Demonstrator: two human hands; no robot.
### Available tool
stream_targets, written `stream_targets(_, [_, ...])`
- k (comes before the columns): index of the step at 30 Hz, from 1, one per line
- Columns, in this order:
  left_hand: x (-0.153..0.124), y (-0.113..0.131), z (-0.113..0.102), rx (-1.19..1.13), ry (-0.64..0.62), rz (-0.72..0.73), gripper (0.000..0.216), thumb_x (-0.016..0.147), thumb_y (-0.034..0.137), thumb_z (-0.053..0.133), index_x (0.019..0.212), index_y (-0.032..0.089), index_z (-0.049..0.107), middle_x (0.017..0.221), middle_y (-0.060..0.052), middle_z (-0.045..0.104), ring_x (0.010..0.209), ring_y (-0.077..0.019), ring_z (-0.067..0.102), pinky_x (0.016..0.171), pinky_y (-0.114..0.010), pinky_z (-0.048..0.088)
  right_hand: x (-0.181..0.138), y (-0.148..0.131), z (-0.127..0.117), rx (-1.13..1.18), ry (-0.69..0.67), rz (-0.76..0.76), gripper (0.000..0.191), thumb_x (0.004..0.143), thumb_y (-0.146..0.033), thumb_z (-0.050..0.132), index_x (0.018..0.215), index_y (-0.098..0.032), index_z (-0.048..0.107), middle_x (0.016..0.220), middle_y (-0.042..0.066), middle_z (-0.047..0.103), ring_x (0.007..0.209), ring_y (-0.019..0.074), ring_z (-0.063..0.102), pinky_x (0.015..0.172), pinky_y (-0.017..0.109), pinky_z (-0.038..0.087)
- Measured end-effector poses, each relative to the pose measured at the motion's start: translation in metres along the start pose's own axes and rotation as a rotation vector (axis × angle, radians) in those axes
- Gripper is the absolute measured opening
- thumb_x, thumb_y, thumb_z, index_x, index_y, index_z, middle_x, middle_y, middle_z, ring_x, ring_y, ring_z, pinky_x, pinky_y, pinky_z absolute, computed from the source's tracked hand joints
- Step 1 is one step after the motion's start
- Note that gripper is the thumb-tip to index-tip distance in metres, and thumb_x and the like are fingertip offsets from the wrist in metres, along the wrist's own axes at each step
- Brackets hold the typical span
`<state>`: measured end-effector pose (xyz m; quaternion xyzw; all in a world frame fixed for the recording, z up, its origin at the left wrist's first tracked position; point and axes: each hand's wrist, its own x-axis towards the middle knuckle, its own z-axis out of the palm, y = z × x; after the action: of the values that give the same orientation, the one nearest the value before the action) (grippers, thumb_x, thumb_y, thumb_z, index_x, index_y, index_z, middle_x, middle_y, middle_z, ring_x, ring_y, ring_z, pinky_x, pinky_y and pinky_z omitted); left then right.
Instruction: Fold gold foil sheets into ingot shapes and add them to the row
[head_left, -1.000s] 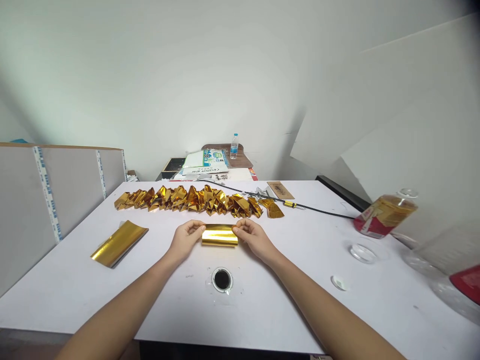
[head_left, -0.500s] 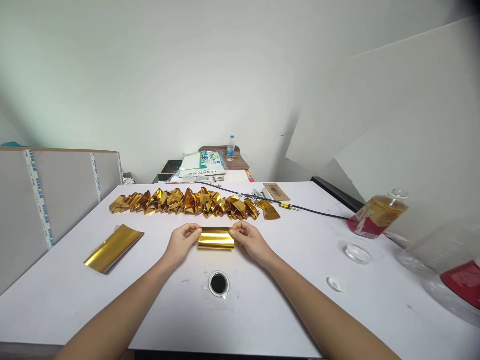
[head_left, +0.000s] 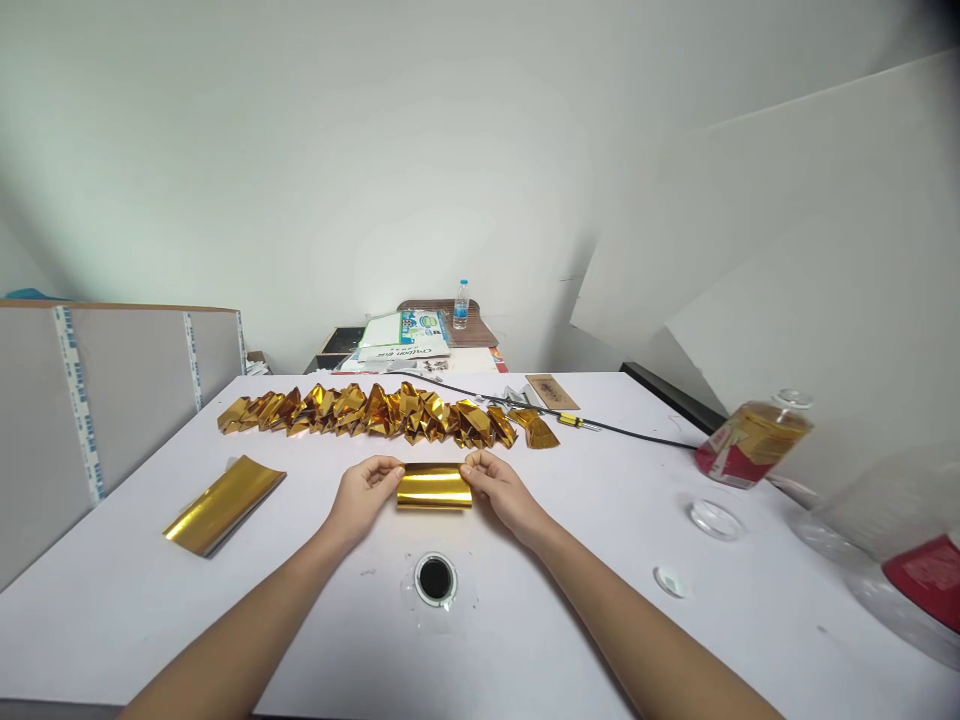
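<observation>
Between my two hands is a sheet of shiny gold foil paper (head_left: 434, 488), its surface curved. My left hand (head_left: 367, 495) pinches its left upper corner between thumb and fingers. The right upper corner is pinched the same way by my right hand (head_left: 501, 490). Beyond the hands, a long row of folded gold paper pieces (head_left: 352, 408) stretches across the table. To the left lies a stack of flat gold foil paper (head_left: 226, 505), its edges slightly curled. A round black-centred fitting (head_left: 435, 578) with a pale rim sits in the tabletop, nearer me than the sheet.
On the right stand a bottle of amber liquid (head_left: 754, 440) and a large clear jar (head_left: 862, 540). A clear lid (head_left: 716, 519) and a small white cap (head_left: 670, 581) lie near them. A black cable (head_left: 637, 433) crosses the back right. A partition (head_left: 142, 390) borders the left.
The whole view has shifted slightly, so things appear a little lower. Both hands keep their pinch on the gold sheet, which shows hardly any change.
</observation>
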<state>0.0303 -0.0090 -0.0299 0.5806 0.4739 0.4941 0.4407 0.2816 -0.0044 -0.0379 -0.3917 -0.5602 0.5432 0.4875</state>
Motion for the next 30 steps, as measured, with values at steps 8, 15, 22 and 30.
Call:
stream_targets(8, [-0.002,0.004,-0.001,-0.006,-0.014,0.021,0.042,0.075,0.055,0.084,0.092,0.017,0.077,0.086,-0.007,0.078,0.081,-0.0225,0.073,0.078,-0.033,0.059,0.001,0.0,0.002,0.032,0.01,0.008,0.049,0.079,-0.066,0.077,0.076,-0.024,0.053,0.067,-0.003,0.047,0.064,0.0161,0.04,0.064,0.031,0.031])
stream_targets(15, [-0.002,0.003,-0.001,-0.01,-0.016,0.021,0.043,0.075,0.055,0.084,0.092,0.016,0.077,0.087,-0.008,0.078,0.082,-0.0224,0.072,0.079,-0.033,0.059,-0.002,-0.003,0.003,0.062,0.015,0.015,0.047,0.08,-0.062,0.078,0.076,-0.024,0.052,0.067,-0.004,0.046,0.065,0.0158,0.04,0.065,0.03,0.031])
stream_targets(22, [-0.002,-0.001,0.002,0.039,0.025,0.028,0.043,0.074,0.056,0.082,0.092,0.016,0.078,0.087,-0.008,0.078,0.081,-0.0228,0.072,0.077,-0.033,0.058,-0.003,0.0,0.003,-0.024,0.018,-0.002,0.044,0.083,-0.063,0.07,0.079,-0.025,0.049,0.069,-0.003,0.047,0.066,0.0175,0.042,0.065,0.031,0.033])
stream_targets(30, [0.001,-0.005,0.004,0.229,0.136,-0.022,0.027,0.077,0.045,0.072,0.08,0.018,0.076,0.075,-0.004,0.075,0.073,-0.0216,0.068,0.07,-0.031,0.051,0.004,0.014,0.01,-0.366,0.149,-0.09,0.03,0.087,-0.048,0.064,0.074,-0.024,0.053,0.088,0.003,0.054,0.091,0.0253,0.05,0.088,0.039,0.04])
